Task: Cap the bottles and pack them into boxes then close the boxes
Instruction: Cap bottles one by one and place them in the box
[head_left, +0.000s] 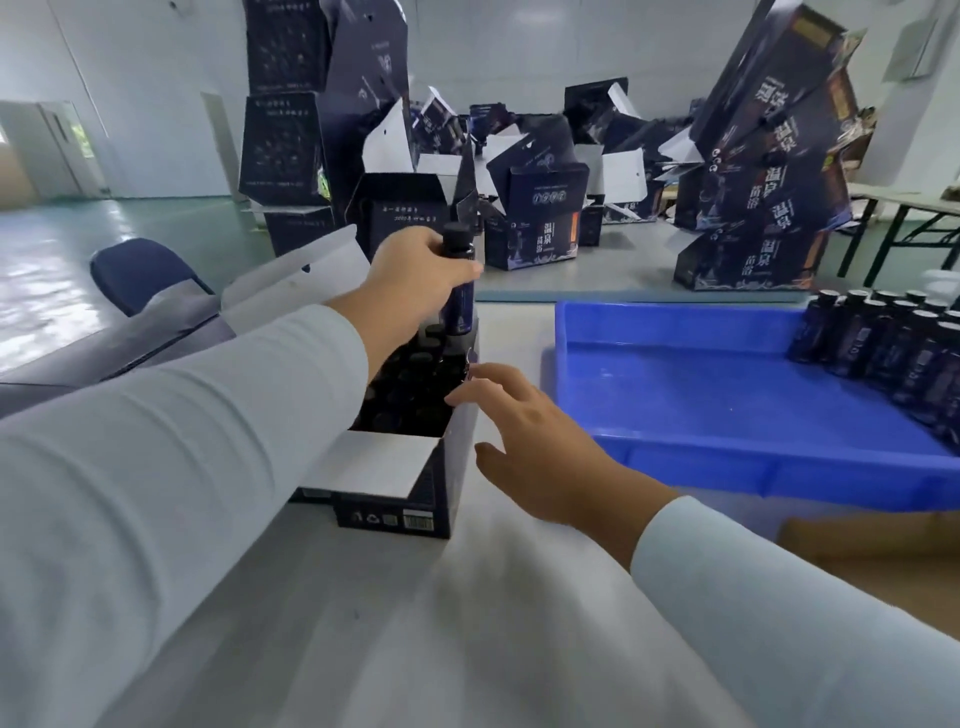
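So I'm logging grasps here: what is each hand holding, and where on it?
The left hand grips a dark bottle round its upper body, below the cap. The right hand holds nothing; its fingertips touch the open box's right wall.

I see white walls (156, 78), a glossy pale green floor (47, 270), a folding table (904, 208) at right, and a doorway (31, 150) far left.
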